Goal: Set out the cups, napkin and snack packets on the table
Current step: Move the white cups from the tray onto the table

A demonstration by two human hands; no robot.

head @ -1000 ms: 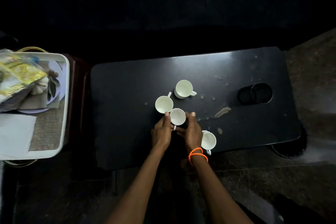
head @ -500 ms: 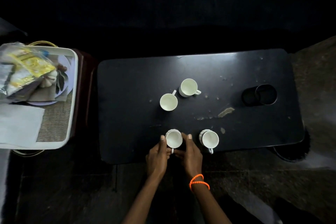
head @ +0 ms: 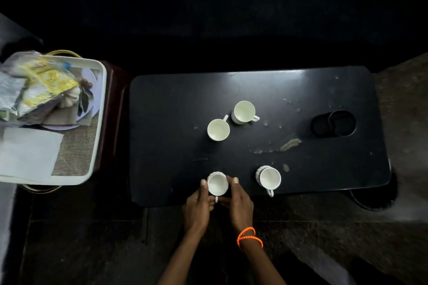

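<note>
Left hand (head: 196,209) and right hand (head: 240,207) cup near cup (head: 217,184), fingers (head: 234,183) curled round its sides, handle toward wrists.
Cup sits at worktop (head: 166,122) near edge; nudge on release could tip it off.
Second cup (head: 268,177) just right of fingers, also near edge.
Two far cups (head: 243,112) beyond fingers.
Napkin (head: 27,152) and snack packets (head: 46,83) far left on tray (head: 100,104), not yet set out.

cups (head: 217,184): four, white, upright, empty | table (head: 166,122): black
</note>
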